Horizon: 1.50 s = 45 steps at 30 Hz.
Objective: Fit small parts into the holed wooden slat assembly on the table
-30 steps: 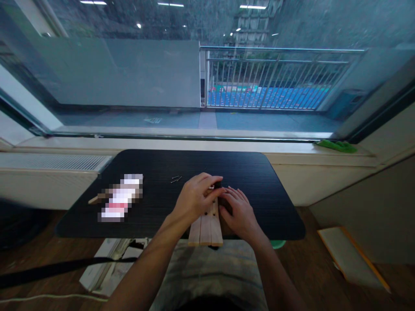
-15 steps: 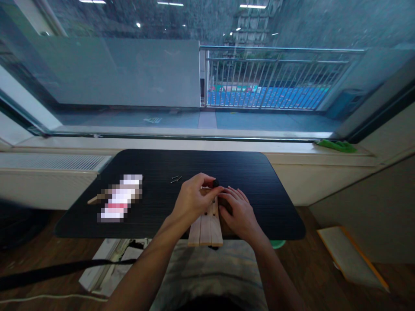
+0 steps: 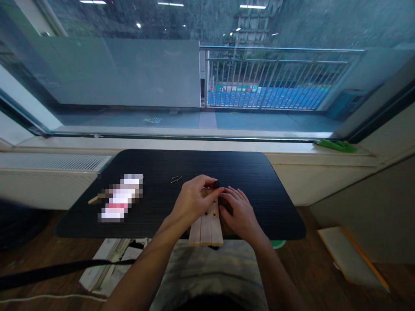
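Observation:
On the black table (image 3: 155,162) near my body lies a piece made of pale wooden slats (image 3: 205,231), with small dark holes or screw heads in them. My left hand (image 3: 196,196) reaches over the slats, thumb and fingers pinched around a small black round knob-like part (image 3: 216,184) at their far end. Close against the right side of the same piece, my right hand (image 3: 238,211) has its thumb and index finger bent around the edge, the other fingers stretched forward. A brown surface shows under the slats. Both hands partly hide the far end of the piece.
Several thin screws or nails (image 3: 176,178) lie left of my hands. Farther left are a blurred-out white and red item (image 3: 121,198) and a wooden stick end (image 3: 93,200). A windowsill (image 3: 194,144) runs behind the table, with a green cloth (image 3: 335,145) on it.
The black part and my left fingertips have shifted very slightly. Otherwise both hands and the wooden slats stay almost where they were.

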Available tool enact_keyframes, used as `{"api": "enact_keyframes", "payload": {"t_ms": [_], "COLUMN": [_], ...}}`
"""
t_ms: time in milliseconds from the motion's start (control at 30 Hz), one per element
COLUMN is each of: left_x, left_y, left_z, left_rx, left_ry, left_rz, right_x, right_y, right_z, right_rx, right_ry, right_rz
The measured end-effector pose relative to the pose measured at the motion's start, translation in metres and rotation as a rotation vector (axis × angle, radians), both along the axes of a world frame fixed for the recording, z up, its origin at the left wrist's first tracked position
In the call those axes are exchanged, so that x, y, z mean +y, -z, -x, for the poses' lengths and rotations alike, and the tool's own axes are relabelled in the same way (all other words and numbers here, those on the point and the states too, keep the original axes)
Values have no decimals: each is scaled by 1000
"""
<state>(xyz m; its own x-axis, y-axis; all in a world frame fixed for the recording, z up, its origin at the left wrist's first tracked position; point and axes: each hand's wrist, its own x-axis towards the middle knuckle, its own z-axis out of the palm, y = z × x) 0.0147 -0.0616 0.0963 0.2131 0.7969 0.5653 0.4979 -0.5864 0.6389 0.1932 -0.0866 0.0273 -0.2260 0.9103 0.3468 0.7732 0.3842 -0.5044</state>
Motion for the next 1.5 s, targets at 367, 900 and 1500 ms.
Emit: {"api": "enact_keyframes", "payload": {"t_ms": [367, 900, 1500], "left_x": [-2, -3, -2], "left_y": [-4, -4, -6], "left_z": [1, 3, 5], "left_rx": [20, 76, 140], "left_ry": [44, 61, 81], "left_rz": [5, -16, -41], "right_x": [-1, -2, -2], "right_y": [0, -2, -1], "right_z": [1, 1, 1], "right_rx": [-18, -9, 4], "right_ry": [-1, 2, 1], "right_rz": [-11, -1, -10]}}
